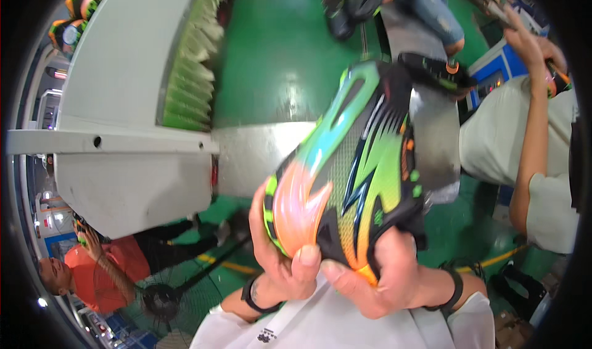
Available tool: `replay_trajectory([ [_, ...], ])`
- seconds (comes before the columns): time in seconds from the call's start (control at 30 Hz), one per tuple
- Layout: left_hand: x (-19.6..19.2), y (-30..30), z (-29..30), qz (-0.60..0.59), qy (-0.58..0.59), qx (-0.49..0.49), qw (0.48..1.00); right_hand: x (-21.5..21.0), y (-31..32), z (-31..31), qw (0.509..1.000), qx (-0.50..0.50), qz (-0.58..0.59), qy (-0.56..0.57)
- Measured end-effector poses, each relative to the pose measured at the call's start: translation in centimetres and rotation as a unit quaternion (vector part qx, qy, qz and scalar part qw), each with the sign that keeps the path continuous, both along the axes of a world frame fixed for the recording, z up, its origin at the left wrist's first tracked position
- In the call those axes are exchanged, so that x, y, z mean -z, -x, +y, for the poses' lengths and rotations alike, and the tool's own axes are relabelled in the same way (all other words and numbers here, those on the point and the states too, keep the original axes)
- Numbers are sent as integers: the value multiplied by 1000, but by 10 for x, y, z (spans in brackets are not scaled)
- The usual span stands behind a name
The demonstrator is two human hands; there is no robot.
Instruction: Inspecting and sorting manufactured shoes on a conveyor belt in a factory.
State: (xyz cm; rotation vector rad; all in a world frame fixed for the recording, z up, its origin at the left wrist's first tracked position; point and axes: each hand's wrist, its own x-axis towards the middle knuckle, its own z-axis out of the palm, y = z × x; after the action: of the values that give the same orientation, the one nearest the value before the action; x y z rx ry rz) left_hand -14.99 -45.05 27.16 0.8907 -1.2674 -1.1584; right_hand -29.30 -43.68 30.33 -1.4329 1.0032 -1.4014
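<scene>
Together, the left hand (280,250) and right hand (385,275) are gripping a multicoloured sports shoe (348,170) (fingers curled around its heel end), toe tilted away.

A grey metal conveyor (259,158) runs across the middle of the view over a glossy green floor (277,59). On its far stretch lies a dark shoe with orange trim (435,71). At left, a pale grey machine housing (123,71) carries a row of green and white soles (191,78) standing on edge.
</scene>
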Motion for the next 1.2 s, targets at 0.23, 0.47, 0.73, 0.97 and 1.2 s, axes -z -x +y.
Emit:
replay_trajectory([
  [0.23,9,-5,-28,68,-156,35,985,3,5,-9,986,-71,127,-84],
  [0.47,-8,-8,-21,-85,-134,58,986,13,10,2,975,-70,210,1],
  [0.73,-10,-10,-18,-143,6,3,990,4,10,11,988,-37,82,-127],
  [0.97,-4,-9,-19,-151,-90,-21,984,4,6,-7,968,-78,25,-238],
  [1.2,-33,-26,-45,-135,-95,111,980,0,15,-18,931,-87,-176,-309],
])
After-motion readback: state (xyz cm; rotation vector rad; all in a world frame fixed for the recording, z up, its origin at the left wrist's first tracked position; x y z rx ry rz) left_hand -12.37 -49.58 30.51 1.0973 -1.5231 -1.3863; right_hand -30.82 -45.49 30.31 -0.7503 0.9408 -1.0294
